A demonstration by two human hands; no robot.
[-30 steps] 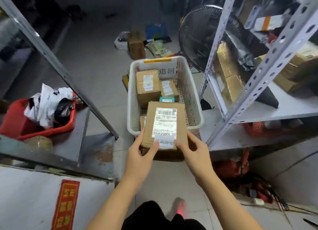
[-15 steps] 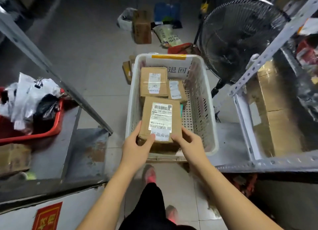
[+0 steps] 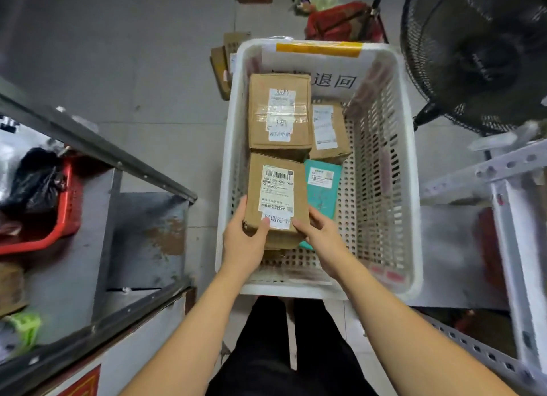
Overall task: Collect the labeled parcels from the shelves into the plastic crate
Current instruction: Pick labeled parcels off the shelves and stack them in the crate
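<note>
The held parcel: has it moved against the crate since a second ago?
Yes: the parcel went from the crate's near rim forward, inside, beside the teal packet.

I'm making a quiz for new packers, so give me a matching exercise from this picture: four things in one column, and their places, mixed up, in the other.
Things:
1. teal parcel
2. barcode-labelled box
3. red basket
4. black fan

Places:
A. outside the white crate, upper right
B. held between the left hand and the right hand
C. on the left shelf
D. inside the crate, right of the held box

Pairs: 1-D, 2-B, 3-C, 4-A.
</note>
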